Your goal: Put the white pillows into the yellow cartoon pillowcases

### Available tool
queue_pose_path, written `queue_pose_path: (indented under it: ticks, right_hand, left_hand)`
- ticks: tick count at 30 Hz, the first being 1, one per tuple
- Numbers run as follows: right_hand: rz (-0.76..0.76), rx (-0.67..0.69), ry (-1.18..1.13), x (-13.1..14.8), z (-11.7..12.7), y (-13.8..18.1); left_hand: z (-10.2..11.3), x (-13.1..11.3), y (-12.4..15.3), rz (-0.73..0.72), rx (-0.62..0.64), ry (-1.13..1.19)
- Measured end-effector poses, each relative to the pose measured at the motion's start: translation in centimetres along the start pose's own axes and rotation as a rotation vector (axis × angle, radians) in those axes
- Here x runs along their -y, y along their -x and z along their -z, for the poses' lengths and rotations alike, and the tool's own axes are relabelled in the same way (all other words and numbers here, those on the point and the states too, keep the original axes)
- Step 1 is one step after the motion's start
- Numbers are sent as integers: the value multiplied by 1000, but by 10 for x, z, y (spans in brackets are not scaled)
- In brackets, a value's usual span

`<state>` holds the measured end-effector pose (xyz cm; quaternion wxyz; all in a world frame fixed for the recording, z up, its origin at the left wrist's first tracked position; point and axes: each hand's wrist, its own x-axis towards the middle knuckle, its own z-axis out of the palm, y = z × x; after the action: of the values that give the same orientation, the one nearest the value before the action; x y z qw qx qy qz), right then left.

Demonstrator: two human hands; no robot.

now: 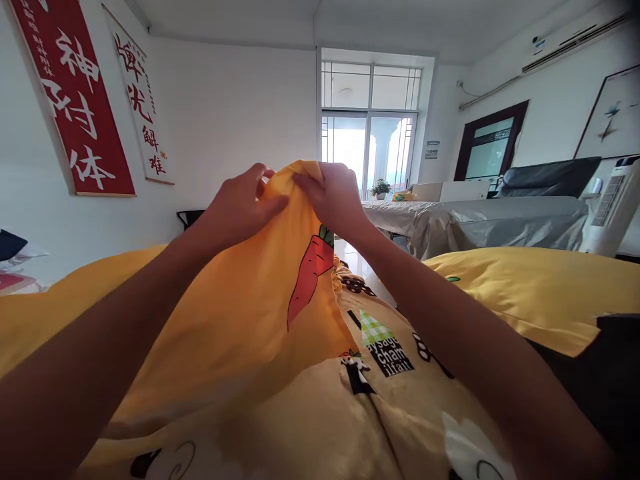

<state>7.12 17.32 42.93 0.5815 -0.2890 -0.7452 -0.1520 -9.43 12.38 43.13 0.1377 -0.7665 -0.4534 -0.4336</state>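
Both my hands are raised in front of me and pinch the top edge of a yellow cloth printed with a red carrot. My left hand grips the edge with curled fingers. My right hand grips the same edge just beside it, fingers pressed on the fabric. The cloth hangs down from my hands onto a paler yellow patterned sheet with cartoon prints and text.
A yellow pillow or cover lies at the right. Behind it stand a grey covered bed, a white fan heater and a glass balcony door. Red and white calligraphy banners hang on the left wall.
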Motion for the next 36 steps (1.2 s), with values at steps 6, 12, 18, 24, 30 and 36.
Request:
queue_pose_path:
  ticks: [6, 12, 18, 24, 30, 36]
  right_hand:
    - [-87, -3, -387, -16, 25, 34]
    - [-362, 393, -601, -47, 15, 118]
    - [-354, 358, -805, -43, -20, 139]
    - [-577, 300, -991, -50, -40, 151]
    - [-495, 389, -905, -41, -30, 126]
    - [-221, 480, -709, 14, -64, 75]
  left_hand:
    - [-40, -19, -10, -101, -69, 210]
    - [-53, -27, -2, -270, -88, 153]
    - [-65, -45, -2, -286, -50, -140]
    - [-64, -45, 3, -162, -65, -158]
    - [-28, -28, -10, -158, -103, -279]
    - [23, 25, -45, -90, -298, -546]
